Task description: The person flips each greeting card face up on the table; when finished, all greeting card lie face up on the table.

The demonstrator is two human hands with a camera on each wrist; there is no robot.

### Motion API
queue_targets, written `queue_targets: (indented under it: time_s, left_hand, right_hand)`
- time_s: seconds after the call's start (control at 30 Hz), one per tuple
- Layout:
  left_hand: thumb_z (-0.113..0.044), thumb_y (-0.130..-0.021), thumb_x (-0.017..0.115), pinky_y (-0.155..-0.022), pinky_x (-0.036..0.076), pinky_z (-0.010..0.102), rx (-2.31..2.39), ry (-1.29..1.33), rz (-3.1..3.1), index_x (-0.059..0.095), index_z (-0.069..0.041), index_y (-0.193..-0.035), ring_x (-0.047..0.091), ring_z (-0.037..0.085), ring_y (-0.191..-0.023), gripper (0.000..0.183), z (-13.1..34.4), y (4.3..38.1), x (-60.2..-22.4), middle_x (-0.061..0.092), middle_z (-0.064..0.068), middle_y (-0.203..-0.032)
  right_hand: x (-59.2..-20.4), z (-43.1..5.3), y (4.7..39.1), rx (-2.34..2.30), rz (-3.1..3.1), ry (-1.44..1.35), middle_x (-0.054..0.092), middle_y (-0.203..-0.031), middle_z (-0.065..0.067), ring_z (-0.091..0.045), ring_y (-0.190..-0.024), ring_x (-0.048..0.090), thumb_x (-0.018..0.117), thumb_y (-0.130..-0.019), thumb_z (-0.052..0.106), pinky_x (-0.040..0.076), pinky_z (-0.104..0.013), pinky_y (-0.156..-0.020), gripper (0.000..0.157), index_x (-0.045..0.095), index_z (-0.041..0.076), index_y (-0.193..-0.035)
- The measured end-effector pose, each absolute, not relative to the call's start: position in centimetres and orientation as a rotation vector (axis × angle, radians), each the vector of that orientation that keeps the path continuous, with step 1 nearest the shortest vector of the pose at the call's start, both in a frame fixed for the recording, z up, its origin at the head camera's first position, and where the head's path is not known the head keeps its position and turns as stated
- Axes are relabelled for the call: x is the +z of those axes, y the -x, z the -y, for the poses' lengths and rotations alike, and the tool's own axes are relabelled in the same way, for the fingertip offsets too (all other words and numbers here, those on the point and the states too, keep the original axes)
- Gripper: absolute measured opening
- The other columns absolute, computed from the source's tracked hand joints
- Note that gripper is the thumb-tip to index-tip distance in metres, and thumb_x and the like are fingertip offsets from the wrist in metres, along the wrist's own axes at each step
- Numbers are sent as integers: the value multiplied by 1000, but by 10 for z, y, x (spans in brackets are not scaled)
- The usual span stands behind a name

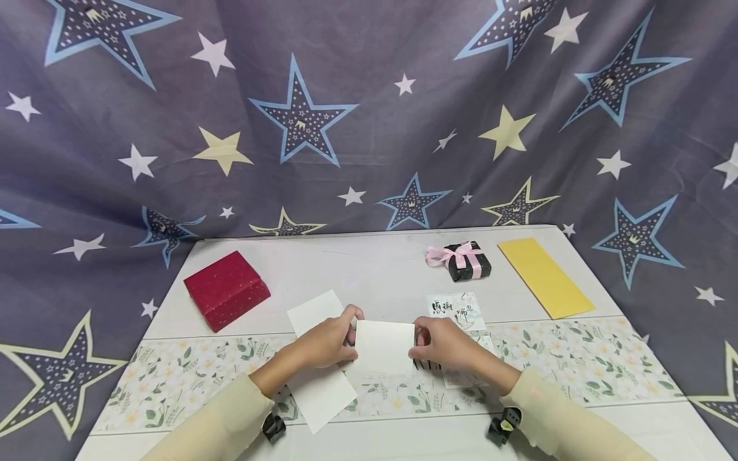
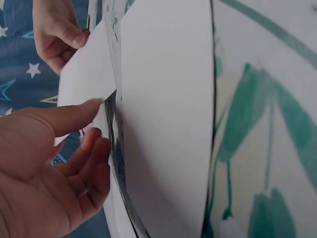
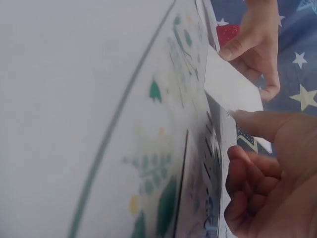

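A blank white card [image 1: 384,349] is held up between both hands over the flowered strip of the table. My left hand [image 1: 324,340] pinches its left edge between thumb and fingers. At the opposite edge my right hand [image 1: 448,346] pinches it the same way; the left wrist view shows both hands on the held card [image 2: 91,74]. Beneath my left hand, a long white sheet [image 1: 323,397] lies slantwise, partly covered by that hand. A printed card with black brush characters [image 1: 458,309] lies just beyond my right hand. Another printed card [image 1: 458,379] is partly hidden under the right hand and forearm.
At the back left sits a dark red box [image 1: 226,289]. A small black gift box [image 1: 477,262] with a pink ribbon stands at the back right, beside a yellow envelope-like sheet [image 1: 544,276]. Behind the table [image 1: 346,262] hangs a star-patterned curtain [image 1: 369,141].
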State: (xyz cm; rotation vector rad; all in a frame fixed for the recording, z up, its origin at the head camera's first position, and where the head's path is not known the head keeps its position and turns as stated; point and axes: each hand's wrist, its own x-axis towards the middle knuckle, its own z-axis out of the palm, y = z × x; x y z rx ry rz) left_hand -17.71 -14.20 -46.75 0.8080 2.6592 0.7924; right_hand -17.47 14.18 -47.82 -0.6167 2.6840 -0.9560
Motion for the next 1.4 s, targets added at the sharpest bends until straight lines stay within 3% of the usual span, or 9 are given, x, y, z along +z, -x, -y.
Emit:
queue_targets:
  time_s: [0.1,0.37,0.53,0.63,0.8,0.93,1.1,1.23,1.4]
  left_hand:
    - [-7,-89,75,-64,45,21,865,-797,-2657,44,-10,-127,53,3,-67,50,143,180,-470,60,-8,-82]
    - [-9,-93,73,-59,50,21,1076,-755,-2662,60,-10,-119,57,4,-71,30,146,188,-467,64,-7,-87]
    - [-9,-94,72,-63,51,21,1152,-783,-2725,69,-11,-102,57,5,-77,9,144,193,-464,64,-5,-88]
    - [-9,-93,72,-66,51,22,1191,-789,-2735,71,-13,-100,58,8,-77,7,142,195,-461,65,-3,-90]
    - [-14,-96,71,-62,57,28,1318,-649,-2653,77,-17,-105,71,21,-71,11,142,198,-457,74,1,-92]
    - [-15,-96,70,-64,58,27,1340,-615,-2635,79,-16,-110,74,17,-76,16,141,201,-454,78,6,-98]
    - [-19,-99,68,-67,50,22,1231,-681,-2687,79,-18,-114,61,4,-78,19,138,204,-453,78,2,-109]
    - [-21,-100,66,-70,51,24,1212,-671,-2664,76,-19,-120,61,7,-81,22,134,207,-453,75,0,-112]
    - [-24,-97,71,-65,50,24,1166,-640,-2638,67,-18,-136,62,12,-79,39,128,213,-456,69,-4,-100]
  right_hand:
    - [-479,-145,177,-1011,-2637,660,55,-65,11,-2,-56,45,77,-88,17,38,-20,-55,16,63,18,-79]
    - [-481,-151,186,-1235,-2524,670,59,-66,6,-3,-55,47,67,-97,17,39,-19,-51,13,69,15,-84]
    - [-481,-156,197,-1408,-2397,619,72,-77,-9,-11,-63,62,63,-100,15,52,-24,-57,15,74,5,-104]
    - [-481,-159,202,-1510,-2314,571,75,-91,-19,-19,-74,70,61,-100,10,60,-31,-67,24,70,0,-120]
    - [-476,-164,210,-1590,-2196,551,71,-110,-31,-26,-87,73,48,-104,5,61,-40,-78,31,64,-6,-128]
    - [-473,-168,218,-1582,-2212,560,72,-105,-30,-26,-89,75,47,-108,14,60,-39,-79,33,64,-6,-127]
    - [-472,-172,229,-1558,-2271,608,68,-90,-15,-15,-75,67,63,-101,14,57,-29,-69,28,68,-3,-123]
    - [-470,-172,234,-1433,-2391,702,69,-93,-8,-9,-71,58,74,-92,11,52,-23,-66,33,68,1,-124]
    - [-468,-169,240,-1211,-2508,801,69,-85,-1,-8,-69,58,78,-89,12,51,-23,-66,45,64,8,-132]
